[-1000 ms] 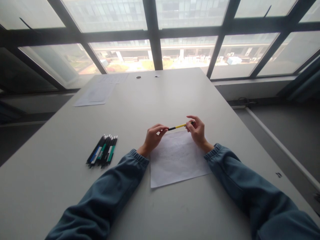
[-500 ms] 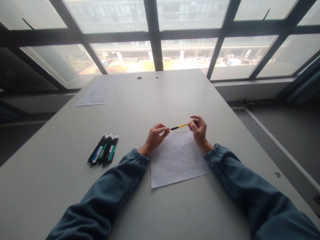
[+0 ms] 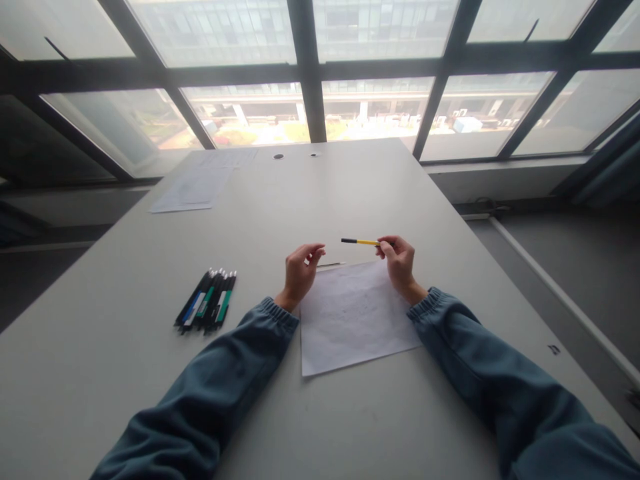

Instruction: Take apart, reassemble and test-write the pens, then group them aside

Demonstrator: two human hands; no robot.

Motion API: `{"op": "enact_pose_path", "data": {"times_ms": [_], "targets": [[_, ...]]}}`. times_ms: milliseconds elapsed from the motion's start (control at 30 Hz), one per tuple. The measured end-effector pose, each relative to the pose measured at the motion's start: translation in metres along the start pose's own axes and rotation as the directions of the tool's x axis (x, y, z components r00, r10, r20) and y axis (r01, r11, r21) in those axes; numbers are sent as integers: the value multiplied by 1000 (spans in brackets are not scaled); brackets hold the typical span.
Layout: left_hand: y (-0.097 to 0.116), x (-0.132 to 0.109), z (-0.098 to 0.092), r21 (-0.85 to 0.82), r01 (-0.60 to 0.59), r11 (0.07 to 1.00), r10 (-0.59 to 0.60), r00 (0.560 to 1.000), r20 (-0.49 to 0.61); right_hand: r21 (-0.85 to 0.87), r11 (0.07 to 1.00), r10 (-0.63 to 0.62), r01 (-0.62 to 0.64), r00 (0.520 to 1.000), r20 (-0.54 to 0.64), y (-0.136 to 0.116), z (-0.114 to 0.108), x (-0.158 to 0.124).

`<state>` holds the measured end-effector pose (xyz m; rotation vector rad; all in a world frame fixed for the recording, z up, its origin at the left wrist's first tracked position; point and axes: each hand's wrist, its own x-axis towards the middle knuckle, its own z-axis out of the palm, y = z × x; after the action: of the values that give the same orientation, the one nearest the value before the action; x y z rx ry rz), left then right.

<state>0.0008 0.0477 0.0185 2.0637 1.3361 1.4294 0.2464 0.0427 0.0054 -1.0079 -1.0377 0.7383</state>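
My right hand (image 3: pixel 399 259) is closed round the rear part of a yellow pen with a black front end (image 3: pixel 364 242). The pen is held nearly level above the far edge of a white paper sheet (image 3: pixel 357 320), its black end toward my left hand. My left hand (image 3: pixel 301 267) is raised left of the pen, apart from it, with thumb and fingertips pinched together; whatever they hold is too small to make out. Beside it, a thin pen refill (image 3: pixel 331 265) lies along the sheet's far edge, its left end hidden behind the fingers.
A bundle of several black pens with green, blue and white parts (image 3: pixel 206 301) lies on the white table (image 3: pixel 270 413) to the left. More paper sheets (image 3: pixel 193 187) are at the far left. A small dark piece (image 3: pixel 554 349) sits near the right edge. Windows stand beyond.
My left hand has drawn back leftward from the pen's black end. The pen has swung to nearly level in my right hand. More of the refill shows now.
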Motion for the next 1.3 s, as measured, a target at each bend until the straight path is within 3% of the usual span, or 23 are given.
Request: {"op": "enact_pose_path", "data": {"times_ms": [167, 267, 400, 600, 800, 967, 1133, 1233, 1300], "targets": [[6, -4, -10, 75, 75, 994, -72, 996, -48, -86, 996, 34, -19, 983, 179, 1, 0, -2], [5, -11, -16, 150, 2, 989, -11, 998, 62, -222, 973, 0, 68, 956, 292, 1, 0, -5], [-2, -22, -26, 175, -142, 974, 93, 960, 264, -358, 904, -77, 235, 912, 404, 2, -1, -9], [-10, -33, -36, 187, -151, 971, 70, 922, 381, -439, 836, -72, 330, 858, 508, 5, -3, -8], [-12, -30, -38, 226, -169, 959, 73, 923, 378, -551, 721, -55, 420, 828, 558, 2, -4, -7], [-14, -28, -37, 223, -173, 959, 93, 940, 329, -549, 711, -101, 439, 836, 539, 0, -4, -6], [-23, -23, -36, 312, -91, 946, 30, 980, 195, -414, 748, -162, 519, 748, 644, -4, -2, -9], [-29, -19, -36, 353, -61, 934, -9, 981, 195, -365, 740, -187, 566, 693, 696, -7, 0, -11], [-33, -17, -35, 370, -50, 928, -33, 977, 213, -362, 733, -197, 576, 689, 698, -8, 1, -12]]}}
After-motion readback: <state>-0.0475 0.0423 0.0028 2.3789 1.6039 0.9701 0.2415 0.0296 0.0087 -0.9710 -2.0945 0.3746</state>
